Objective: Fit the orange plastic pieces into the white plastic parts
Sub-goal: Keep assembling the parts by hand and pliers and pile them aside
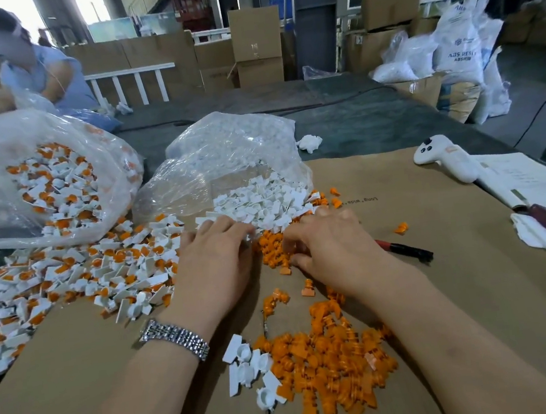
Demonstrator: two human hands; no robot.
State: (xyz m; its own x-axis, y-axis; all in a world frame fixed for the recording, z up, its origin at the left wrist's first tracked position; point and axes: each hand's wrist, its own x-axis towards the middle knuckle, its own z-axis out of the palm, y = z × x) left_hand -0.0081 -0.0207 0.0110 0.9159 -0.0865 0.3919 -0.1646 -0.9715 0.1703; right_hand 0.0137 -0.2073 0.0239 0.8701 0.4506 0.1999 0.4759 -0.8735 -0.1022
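Observation:
A heap of loose orange pieces lies on the cardboard near me, with a few empty white parts at its left edge. A smaller clump of orange pieces sits between my hands. White parts spill from a clear bag just beyond my fingers. My left hand lies palm down, its fingertips touching the white spill. My right hand has its fingers curled down into the small orange clump; what they hold is hidden. Assembled white-and-orange parts cover the left.
A second clear bag of assembled parts stands at the left. A red-and-black pen, a white controller and papers lie on the right. Another person sits at the far left. Boxes and sacks stand behind.

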